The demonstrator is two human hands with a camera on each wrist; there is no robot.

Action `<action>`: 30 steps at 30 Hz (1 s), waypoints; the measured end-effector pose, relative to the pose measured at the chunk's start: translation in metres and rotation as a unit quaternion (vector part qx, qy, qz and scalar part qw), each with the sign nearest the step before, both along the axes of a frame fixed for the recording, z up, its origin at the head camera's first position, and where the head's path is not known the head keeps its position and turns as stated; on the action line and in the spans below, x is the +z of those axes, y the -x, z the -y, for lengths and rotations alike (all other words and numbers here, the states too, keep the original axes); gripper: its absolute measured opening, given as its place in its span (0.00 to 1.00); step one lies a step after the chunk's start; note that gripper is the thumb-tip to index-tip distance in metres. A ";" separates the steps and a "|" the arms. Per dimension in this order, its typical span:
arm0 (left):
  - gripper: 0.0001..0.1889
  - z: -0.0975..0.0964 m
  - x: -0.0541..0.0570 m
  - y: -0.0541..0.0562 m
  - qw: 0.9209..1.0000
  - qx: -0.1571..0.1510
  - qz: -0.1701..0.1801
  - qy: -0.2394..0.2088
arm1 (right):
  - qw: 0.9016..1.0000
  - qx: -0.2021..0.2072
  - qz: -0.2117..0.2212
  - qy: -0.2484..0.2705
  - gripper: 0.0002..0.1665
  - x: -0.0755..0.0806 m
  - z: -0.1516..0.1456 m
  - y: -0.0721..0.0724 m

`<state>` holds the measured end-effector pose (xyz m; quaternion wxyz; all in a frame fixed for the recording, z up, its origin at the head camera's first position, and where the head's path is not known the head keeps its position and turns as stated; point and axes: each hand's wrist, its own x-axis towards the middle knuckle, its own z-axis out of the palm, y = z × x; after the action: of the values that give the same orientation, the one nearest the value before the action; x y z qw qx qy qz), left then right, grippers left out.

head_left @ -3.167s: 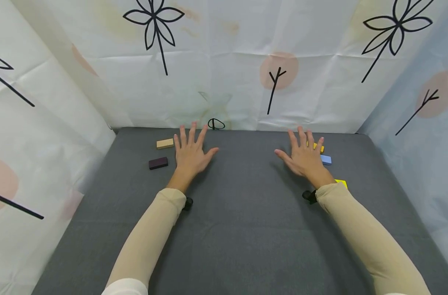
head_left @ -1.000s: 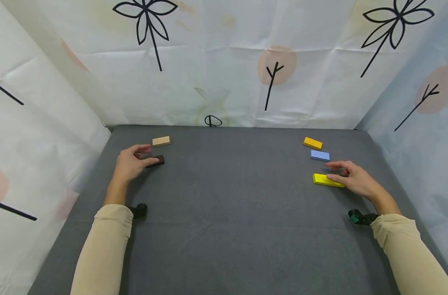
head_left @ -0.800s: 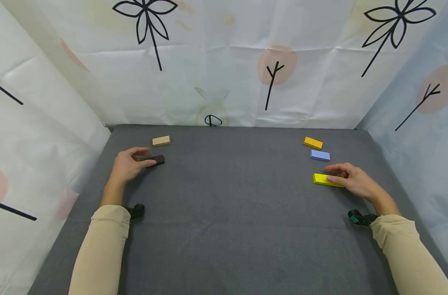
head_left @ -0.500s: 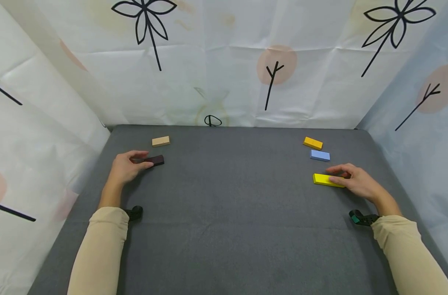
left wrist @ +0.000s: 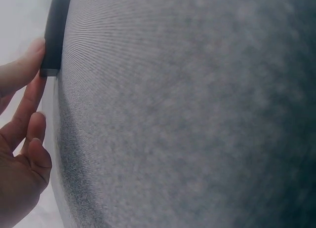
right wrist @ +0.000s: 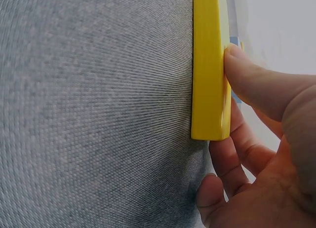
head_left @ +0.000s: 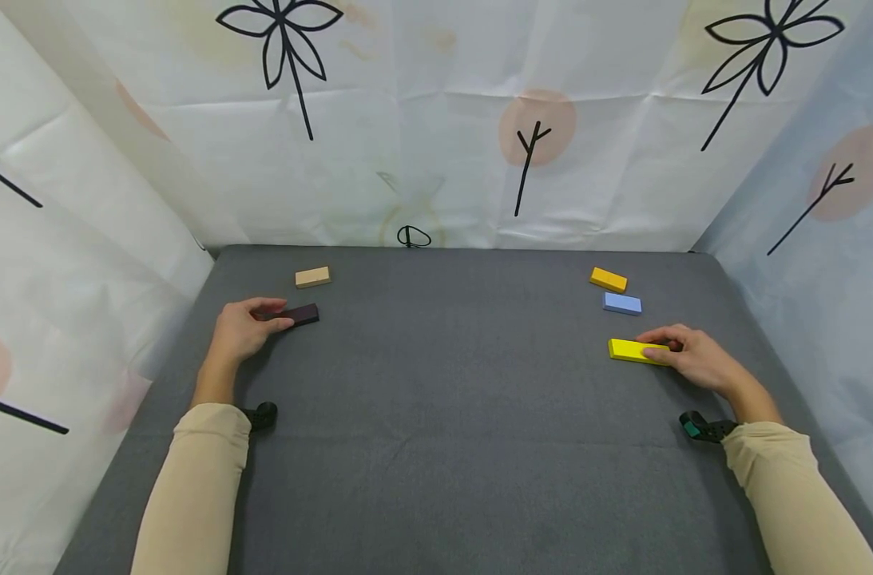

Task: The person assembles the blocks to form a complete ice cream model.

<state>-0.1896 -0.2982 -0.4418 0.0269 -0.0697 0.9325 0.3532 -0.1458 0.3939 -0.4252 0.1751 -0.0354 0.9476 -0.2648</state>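
At the left of the table, my left hand [head_left: 240,329] pinches the left end of a dark, nearly black block [head_left: 306,314] between thumb and fingers. The left wrist view shows the thumb against one long side of this dark block [left wrist: 55,33], with a finger behind it. On the right, my right hand [head_left: 702,359] pinches the right end of a bright yellow block [head_left: 626,350]. In the right wrist view the thumb presses the upper edge of the yellow block [right wrist: 207,70], and fingers reach behind it. Both blocks lie on the grey cloth.
A light wooden block [head_left: 312,277] lies behind the dark one. Behind the yellow block are a blue block [head_left: 621,303] and an orange-yellow block [head_left: 609,279]. Grey cloth covers the table [head_left: 436,415], and a patterned white curtain [head_left: 436,144] hangs around its back and sides.
Both hands were spread near the far edge; they have moved outward and nearer to the two blocks. Over the last second my left hand has slid slightly toward the dark block's left end.
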 end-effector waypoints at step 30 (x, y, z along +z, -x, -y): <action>0.23 -0.031 0.003 0.021 0.997 0.041 0.061 -0.023 | 0.997 0.044 -0.055 0.016 0.21 -0.004 0.032 0.013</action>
<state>-0.2105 -0.2673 -0.4389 0.0707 -0.1289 0.9172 0.3702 -0.1587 0.3623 -0.4293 0.1331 -0.0944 0.9489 -0.2701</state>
